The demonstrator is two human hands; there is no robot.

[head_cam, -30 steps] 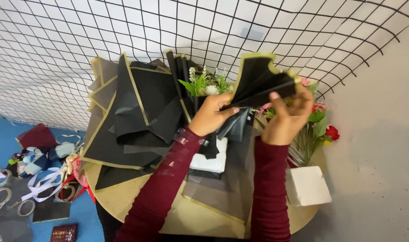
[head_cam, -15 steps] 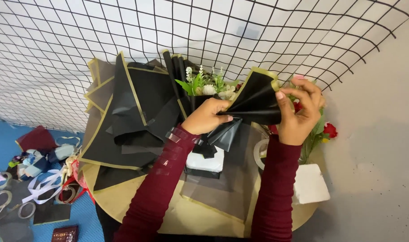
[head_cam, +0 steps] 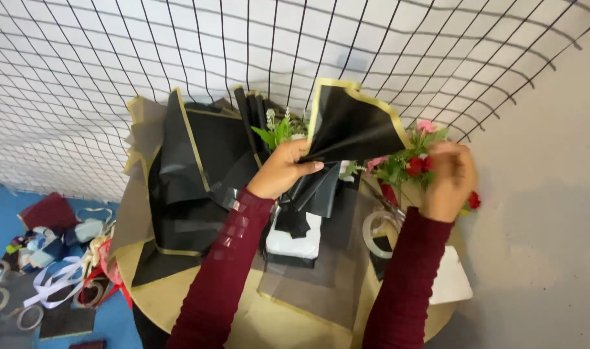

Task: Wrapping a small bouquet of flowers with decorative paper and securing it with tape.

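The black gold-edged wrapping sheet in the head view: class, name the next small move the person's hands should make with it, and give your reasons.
Probably bring the right hand back to the free gold-edged corner of the black wrapping sheet. Only the left hand pinches the sheet, at its lower point, so it fans upward loosely. The right hand is off it, beside the red and pink flowers. A second grip would likely steady the fold.
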